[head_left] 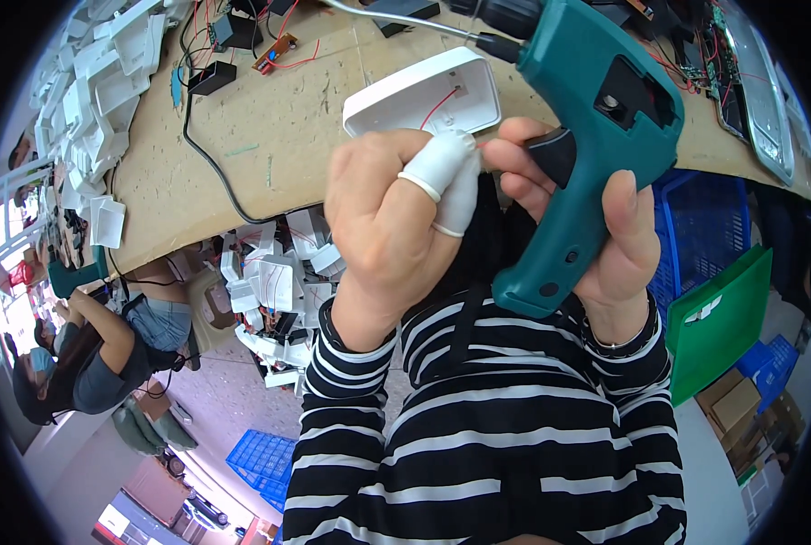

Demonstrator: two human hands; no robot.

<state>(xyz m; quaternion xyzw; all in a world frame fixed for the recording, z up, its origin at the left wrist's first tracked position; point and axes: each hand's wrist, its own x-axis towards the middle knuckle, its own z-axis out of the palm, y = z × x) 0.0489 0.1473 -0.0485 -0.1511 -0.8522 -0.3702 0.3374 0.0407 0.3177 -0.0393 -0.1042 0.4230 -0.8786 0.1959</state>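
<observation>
Both striped sleeves [344, 454] are reaching up from the lower edge, the hands coming close together at the bench [278, 154]. The left hand [387, 209] is arching with its back showing; fingers wearing white finger cots [440, 163] are pinching together, their tips hiding whatever lies between. The right hand [616, 265] is cradling a green power tool [589, 136] across its palm, thumb standing upright, fingers curling near the black trigger [553, 156]. Beyond them, a white shell [401, 98] is lying on the bench.
</observation>
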